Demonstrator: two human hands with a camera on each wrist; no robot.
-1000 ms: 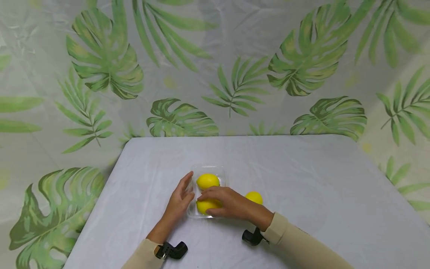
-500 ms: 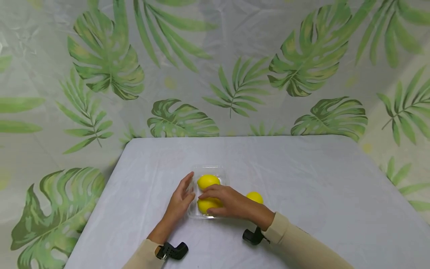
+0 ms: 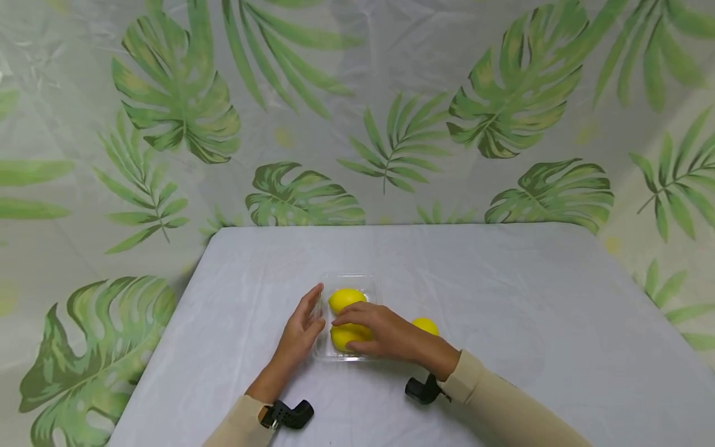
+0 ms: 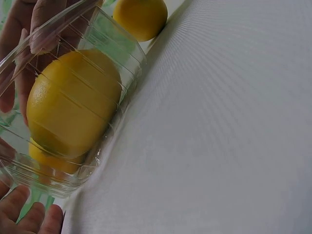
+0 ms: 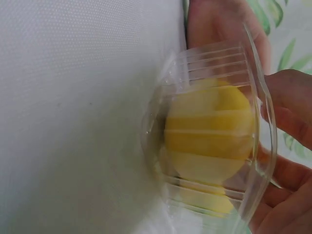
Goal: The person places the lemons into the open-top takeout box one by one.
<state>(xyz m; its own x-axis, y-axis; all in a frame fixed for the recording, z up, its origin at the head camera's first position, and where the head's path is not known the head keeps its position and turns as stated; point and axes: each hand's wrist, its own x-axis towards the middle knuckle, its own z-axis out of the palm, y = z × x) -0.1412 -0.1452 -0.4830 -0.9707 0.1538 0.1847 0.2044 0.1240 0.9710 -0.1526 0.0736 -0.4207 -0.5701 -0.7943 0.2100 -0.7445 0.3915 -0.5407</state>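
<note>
A clear plastic container point(image 3: 373, 287) holds two yellow lemons on the table. In the head view the far lemon point(image 3: 345, 299) lies uncovered, while my right hand point(image 3: 393, 334) partly hides the near lemon point(image 3: 342, 338). That hand reaches in from the right and grips the near lemon, thumb on its near side and fingers on its far side. Along the container's left wall rests my left hand point(image 3: 298, 332), fingers extended and nothing in its grasp. Through the clear wall, a lemon point(image 4: 73, 102) shows large in the left wrist view and a lemon point(image 5: 209, 131) in the right wrist view.
A third lemon point(image 3: 426, 325) lies on the table right of the container, partly behind the right wrist. White cloth covers the table point(image 3: 503, 279). A leaf-patterned backdrop point(image 3: 391, 124) hangs behind it. Each wrist carries a black camera point(image 3: 293, 415).
The near lemon and my right hand have shifted slightly away from me and to the right, off the container's near end. My left hand stays at the container's left wall.
</note>
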